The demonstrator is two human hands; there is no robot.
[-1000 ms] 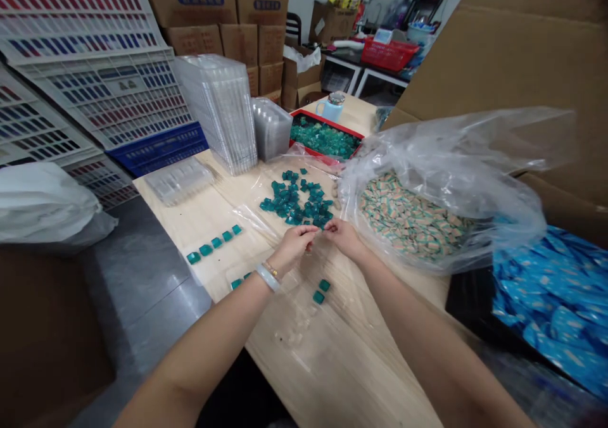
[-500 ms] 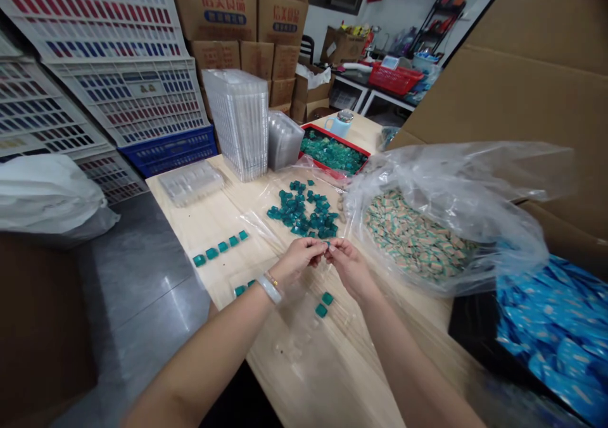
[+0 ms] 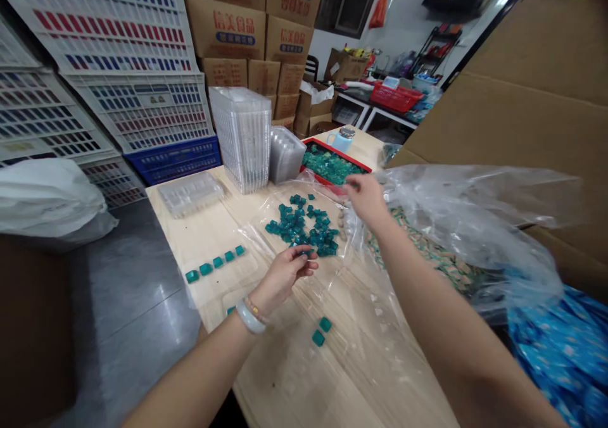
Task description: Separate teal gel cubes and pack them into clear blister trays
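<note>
Right now the left hand [image 3: 284, 277], a white bangle [image 3: 249, 318] on its wrist, curls its fingers loosely at the near edge of a loose pile of teal cubes [image 3: 301, 228]; whether they pinch a cube is too small to tell. The pile lies on a transparent plastic sheet [image 3: 365, 289] near the middle of the wooden tabletop [image 3: 285, 383]. The right hand [image 3: 367, 200] is well apart from the left, beyond the pile and reaching toward the far edge of the sheet, its fingers held together and pointing at a red tray [image 3: 337, 151] heaped with teal pieces; I cannot tell whether it holds anything. A plastic bag [image 3: 475, 225] of patterned sachets [image 3: 427, 251] sits just beside that hand. Toward the left edge of the tabletop, a short row of teal cubes [image 3: 213, 263] lies on a plastic tray, and two more teal cubes [image 3: 322, 331] rest near the edge closest to the person. Stacked transparent trays [image 3: 242, 140] stand beyond the row, and a light blue mug [image 3: 341, 140] stands past the red tray.
</note>
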